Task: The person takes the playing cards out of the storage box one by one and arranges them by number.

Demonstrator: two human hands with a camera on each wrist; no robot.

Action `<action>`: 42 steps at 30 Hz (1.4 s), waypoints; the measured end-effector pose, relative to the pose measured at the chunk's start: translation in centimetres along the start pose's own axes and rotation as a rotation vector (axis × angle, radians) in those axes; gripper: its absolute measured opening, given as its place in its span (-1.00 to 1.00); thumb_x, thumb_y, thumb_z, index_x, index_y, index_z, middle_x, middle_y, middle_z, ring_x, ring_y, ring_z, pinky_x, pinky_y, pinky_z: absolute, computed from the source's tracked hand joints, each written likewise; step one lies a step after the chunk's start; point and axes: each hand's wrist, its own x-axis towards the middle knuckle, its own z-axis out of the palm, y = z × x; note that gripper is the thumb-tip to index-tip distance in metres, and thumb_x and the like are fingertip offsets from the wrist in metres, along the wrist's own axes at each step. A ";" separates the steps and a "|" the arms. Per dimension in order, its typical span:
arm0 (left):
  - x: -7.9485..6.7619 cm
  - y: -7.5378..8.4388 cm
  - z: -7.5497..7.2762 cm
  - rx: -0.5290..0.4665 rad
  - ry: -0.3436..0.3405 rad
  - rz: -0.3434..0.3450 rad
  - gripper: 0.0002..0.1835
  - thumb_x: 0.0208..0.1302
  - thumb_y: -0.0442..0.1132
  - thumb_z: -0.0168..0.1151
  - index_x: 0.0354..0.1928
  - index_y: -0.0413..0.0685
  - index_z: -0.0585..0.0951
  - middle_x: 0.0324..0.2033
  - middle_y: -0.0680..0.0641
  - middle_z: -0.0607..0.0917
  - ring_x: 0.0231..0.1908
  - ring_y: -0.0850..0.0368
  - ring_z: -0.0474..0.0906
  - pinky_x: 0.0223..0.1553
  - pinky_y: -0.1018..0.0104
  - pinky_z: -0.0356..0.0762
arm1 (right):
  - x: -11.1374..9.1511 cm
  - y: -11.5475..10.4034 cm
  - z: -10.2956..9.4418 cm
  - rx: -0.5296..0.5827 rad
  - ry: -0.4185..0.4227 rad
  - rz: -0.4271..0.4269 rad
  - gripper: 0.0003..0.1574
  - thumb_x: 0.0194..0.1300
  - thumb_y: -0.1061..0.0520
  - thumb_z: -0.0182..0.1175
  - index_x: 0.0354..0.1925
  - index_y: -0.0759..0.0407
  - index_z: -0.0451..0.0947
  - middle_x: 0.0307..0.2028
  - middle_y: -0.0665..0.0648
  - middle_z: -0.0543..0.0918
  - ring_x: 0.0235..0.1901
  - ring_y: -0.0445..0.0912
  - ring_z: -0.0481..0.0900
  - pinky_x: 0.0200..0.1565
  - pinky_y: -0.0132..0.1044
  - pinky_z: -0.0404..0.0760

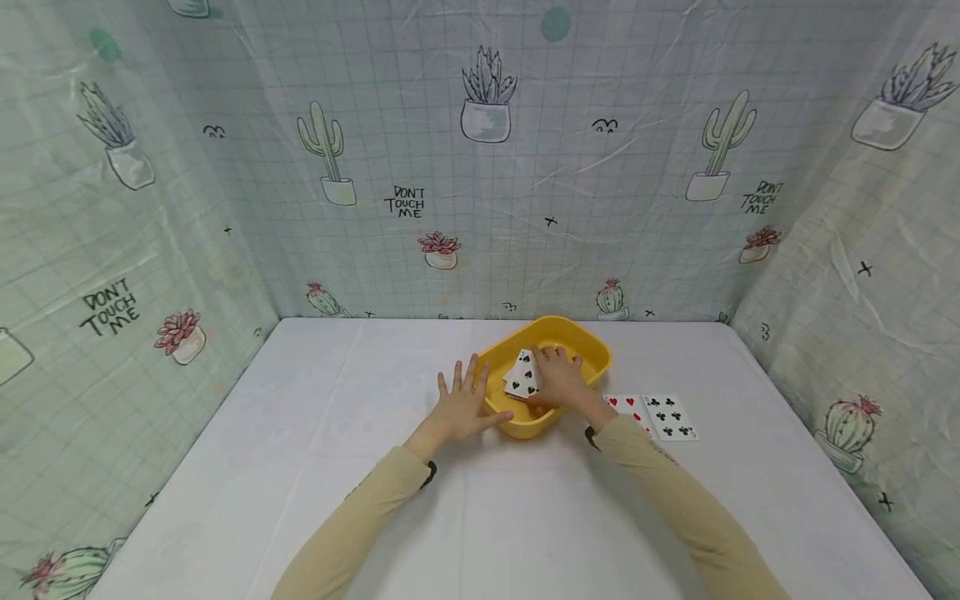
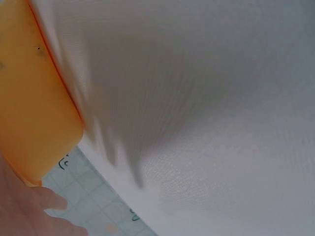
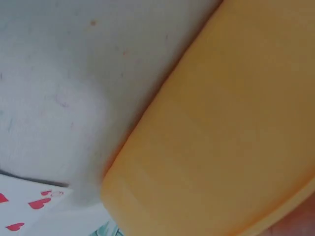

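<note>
A yellow plastic basin [image 1: 592, 337] stands on the white table with several playing cards [image 1: 519, 379] inside, black spades showing on top. My left hand [image 1: 459, 408] is spread at the basin's near-left side, thumb and fingers touching its rim. Inside the basin, my right hand [image 1: 558, 379] grips the cards at their right side, its curled fingers hiding part of them. The left wrist view shows the basin's outer wall [image 2: 34, 98] beside part of the left hand [image 2: 29, 211]. In the right wrist view, the basin's wall [image 3: 211, 128] covers most of the right hand.
Right of the basin, a hearts card [image 1: 626, 406] and a six of clubs [image 1: 670, 418] lie face up side by side on the table [image 1: 360, 467]. The right forearm partly covers the hearts card. A printed cactus curtain [image 1: 570, 250] surrounds the table's back and sides.
</note>
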 end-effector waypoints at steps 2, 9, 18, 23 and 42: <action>0.0 0.0 0.0 0.009 0.007 -0.002 0.07 0.05 0.49 -0.27 0.38 -0.11 -0.24 0.37 -0.22 -0.32 0.33 -0.35 -0.29 0.18 -0.37 -0.25 | -0.1 0.2 -0.3 0.013 0.000 -0.001 0.28 -0.15 -0.29 0.33 0.35 0.22 -0.04 0.27 0.29 0.20 0.25 0.23 0.11 0.14 0.32 0.04; -0.1 0.0 -0.1 -0.005 0.011 -0.003 0.06 0.07 0.47 -0.23 0.38 -0.13 -0.23 0.38 -0.24 -0.29 0.33 -0.35 -0.30 0.18 -0.37 -0.24 | -0.5 1.2 -1.4 0.036 -0.001 0.008 0.32 -0.19 -0.26 0.37 0.35 0.24 -0.05 0.28 0.30 0.19 0.25 0.25 0.10 0.16 0.31 0.02; 0.1 0.1 0.0 -0.027 0.002 0.004 0.10 0.02 0.51 -0.25 0.38 -0.11 -0.27 0.37 -0.20 -0.35 0.33 -0.33 -0.35 0.18 -0.37 -0.31 | -2.1 2.5 -2.8 0.066 0.065 -0.018 0.25 -0.16 -0.23 0.35 0.33 0.26 -0.01 0.26 0.33 0.22 0.23 0.28 0.10 0.11 0.34 0.02; 0.2 0.1 0.1 -0.018 -0.002 -0.004 0.10 0.02 0.52 -0.26 0.38 -0.11 -0.26 0.38 -0.21 -0.33 0.33 -0.33 -0.34 0.18 -0.36 -0.31 | -3.2 3.3 -3.7 0.078 0.113 -0.023 0.20 -0.14 -0.18 0.35 0.33 0.22 0.02 0.23 0.34 0.26 0.19 0.27 0.14 0.05 0.31 0.10; 0.1 0.0 -0.1 -0.004 -0.004 -0.018 0.11 0.01 0.54 -0.32 0.38 -0.13 -0.22 0.38 -0.22 -0.30 0.34 -0.31 -0.31 0.18 -0.36 -0.25 | -7.3 4.9 -5.3 0.021 0.179 -0.072 0.21 -0.19 -0.14 0.40 0.32 0.19 0.05 0.20 0.29 0.31 0.12 0.19 0.21 0.01 0.28 0.18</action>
